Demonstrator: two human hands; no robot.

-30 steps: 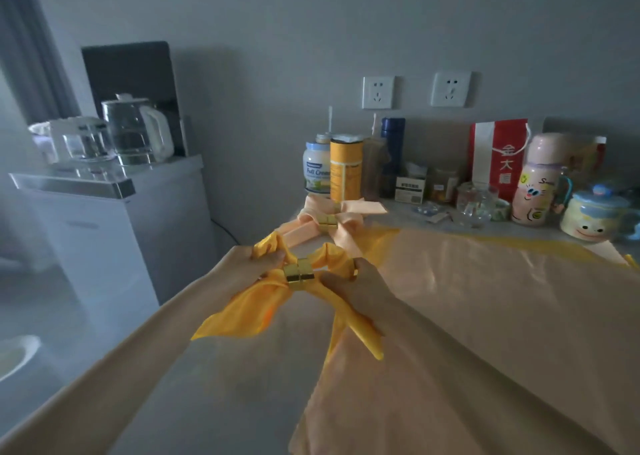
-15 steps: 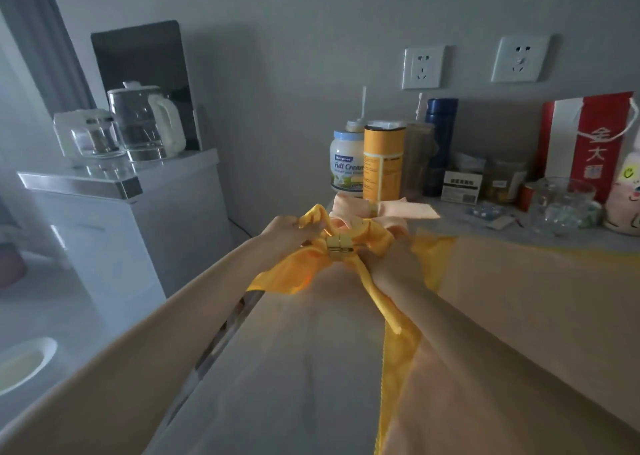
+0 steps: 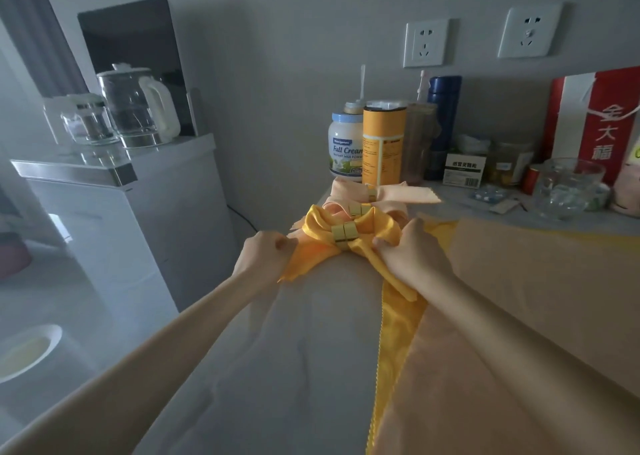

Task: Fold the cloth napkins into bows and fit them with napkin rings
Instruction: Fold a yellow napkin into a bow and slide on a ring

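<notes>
While both hands pull at the wings of the yellow bow point(image 3: 320, 221), the main danger I judge from the head view is an uneven tug. If one side draws harder, the cloth could slide through the gold napkin ring point(image 3: 344, 232), leaving one loop collapsed or the ring off-centre. The fabric looks slick, so I expect it to slip easily. The bow lies at the far left corner of the table point(image 3: 277, 368) with its left tail near the edge, and a careless release could let it slide off. It touches the peach bow point(image 3: 336, 208) just behind it. A push forward could crumple that one or nudge it toward the milk powder tin point(image 3: 345, 150) and the orange canister point(image 3: 382, 143).

The left hand point(image 3: 265, 255) has its fingers curled around the left wing. The right hand point(image 3: 407, 252) pinches the right loop between thumb and fingers.

The bow is bright yellow and glossy. Two puffed loops rise on either side of the ring, and two tails fan toward me, the left broad and the right narrow, running under the right hand. The ring sits about in the middle. To the right a flat peach napkin point(image 3: 519, 281) lies over a yellow napkin point(image 3: 391, 350), of which only a strip with a scalloped edge shows.
</notes>
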